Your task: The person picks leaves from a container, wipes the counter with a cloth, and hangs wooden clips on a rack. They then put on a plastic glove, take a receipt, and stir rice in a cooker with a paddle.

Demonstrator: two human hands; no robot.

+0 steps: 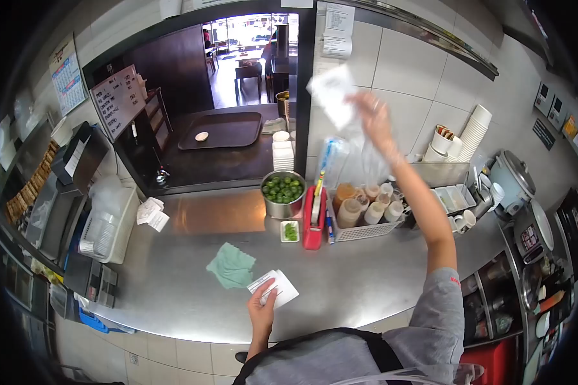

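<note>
Low at the center, my left hand (262, 308) grips white paper slips (285, 292) over the steel counter (173, 289). A green cloth (231, 265) lies just beyond them on the left. My right hand (374, 119) is raised high near the tiled wall, its fingers closed on a white paper sheet (334, 93), which is blurred by motion. Below the raised arm are sauce bottles (366, 208) in a grey basket (369, 231).
A metal pot of limes (283, 190), a small dish of chopped greens (289, 231) and a red tape dispenser (314, 221) stand midcounter. Crumpled receipts (152, 214) lie left. A dark tray (219, 131) rests in the pass window. A rice cooker (512, 176) stands right.
</note>
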